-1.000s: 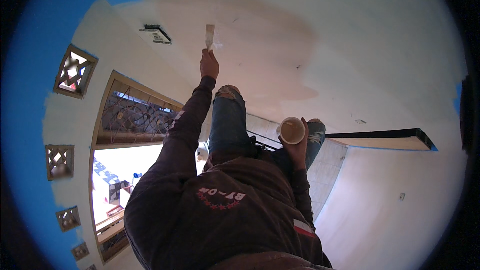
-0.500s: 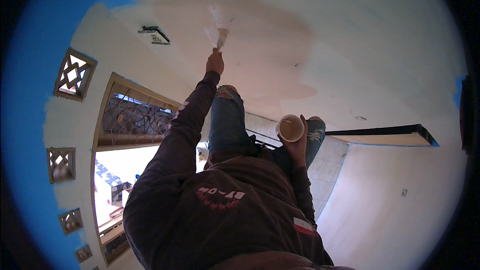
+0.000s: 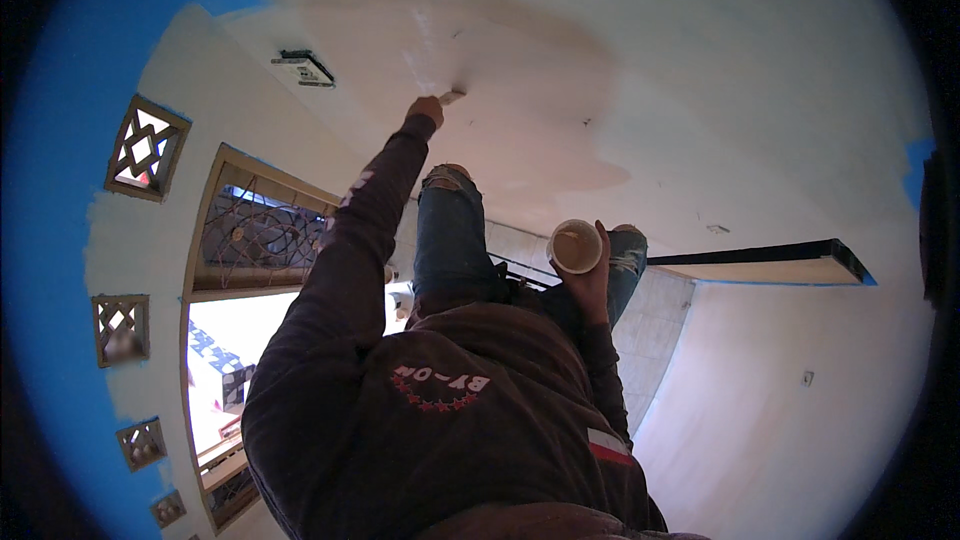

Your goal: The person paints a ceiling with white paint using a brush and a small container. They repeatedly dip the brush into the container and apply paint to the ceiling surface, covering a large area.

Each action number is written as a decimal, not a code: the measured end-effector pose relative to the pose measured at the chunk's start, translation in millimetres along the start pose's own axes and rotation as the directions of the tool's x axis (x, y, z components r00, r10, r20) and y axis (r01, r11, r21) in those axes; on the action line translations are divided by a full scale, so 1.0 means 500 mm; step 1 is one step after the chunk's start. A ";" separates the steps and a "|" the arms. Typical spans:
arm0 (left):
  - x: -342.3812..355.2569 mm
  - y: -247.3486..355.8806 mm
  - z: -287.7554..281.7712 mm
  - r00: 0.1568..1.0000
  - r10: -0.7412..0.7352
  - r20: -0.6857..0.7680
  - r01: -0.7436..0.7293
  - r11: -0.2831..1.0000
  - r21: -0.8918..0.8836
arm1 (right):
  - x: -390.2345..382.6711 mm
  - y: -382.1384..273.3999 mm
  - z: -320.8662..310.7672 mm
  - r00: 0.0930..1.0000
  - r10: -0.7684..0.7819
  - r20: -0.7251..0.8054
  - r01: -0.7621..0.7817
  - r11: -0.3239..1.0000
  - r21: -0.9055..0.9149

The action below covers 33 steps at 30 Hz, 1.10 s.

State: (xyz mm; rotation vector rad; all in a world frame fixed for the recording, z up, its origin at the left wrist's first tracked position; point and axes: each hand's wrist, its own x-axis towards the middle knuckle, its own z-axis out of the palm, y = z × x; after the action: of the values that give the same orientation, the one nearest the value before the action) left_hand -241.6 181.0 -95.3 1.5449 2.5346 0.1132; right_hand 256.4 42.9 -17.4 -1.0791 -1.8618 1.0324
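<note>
The left hand (image 3: 425, 108) is stretched out far in front. Its fingers are curled shut around a small, flat brush with a pale middle and a darker tip (image 3: 453, 96). The brush's handle is hidden inside the hand, so I cannot see its shape or colour. The pale part sticks out to the right of the hand, and the dark tip points a bit up and right. The brush is at the big, smooth, pale wall (image 3: 540, 90). Its tip looks very close to the wall, but I cannot tell if it is touching. Just above the brush there is a thin, whitish streak (image 3: 420, 28) on a wide, pinkish patch of the wall.

The right hand (image 3: 590, 285) is lower down, near the knee. It is bent around a round, white tub (image 3: 553, 252) with an open top. The thumb goes up the right side, almost to the rim; the other fingers are mostly hidden, so I cannot tell just how they sit. The tub's top faces up, and inside is some light tan stuff (image 3: 572, 253). White shows around the inside edge.

The tub is well apart from the brush.
</note>
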 end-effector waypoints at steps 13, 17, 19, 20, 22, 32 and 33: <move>-0.171 0.051 -0.222 0.879 -0.169 -0.445 0.011 0.941 -0.337 | 0.000 -0.056 0.000 0.984 0.175 -0.022 -0.163 0.951 0.262; -0.130 0.017 -0.090 0.854 -0.218 -0.473 0.016 0.919 -0.395 | 0.003 -0.051 0.002 0.986 0.167 -0.012 -0.157 0.951 0.265; -0.107 0.016 -0.046 0.883 -0.192 -0.429 0.018 0.925 -0.379 | 0.003 -0.041 0.004 0.989 0.148 -0.018 -0.139 0.961 0.238; -0.097 0.013 -0.032 0.900 -0.218 -0.378 0.073 0.930 -0.361 | 0.004 -0.038 0.004 0.990 0.142 -0.016 -0.135 0.966 0.222; -0.085 0.025 -0.003 0.916 -0.259 -0.307 0.115 0.902 -0.417 | 0.000 -0.035 0.004 0.990 0.143 -0.021 -0.136 0.974 0.182; -0.049 -0.016 0.180 0.962 -0.266 0.070 0.274 0.918 -0.285 | -0.007 -0.036 -0.007 0.996 0.012 0.090 0.004 0.985 -0.172; -0.044 -0.018 0.179 0.966 -0.239 0.095 0.254 0.940 -0.226 | -0.006 -0.035 -0.005 0.995 -0.013 0.102 0.035 0.976 -0.216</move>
State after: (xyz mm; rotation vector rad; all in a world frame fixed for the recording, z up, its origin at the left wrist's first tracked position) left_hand -223.1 155.2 -182.2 1.1162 2.5289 0.3127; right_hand 254.3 35.0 -1.5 -1.1447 -2.1021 0.8988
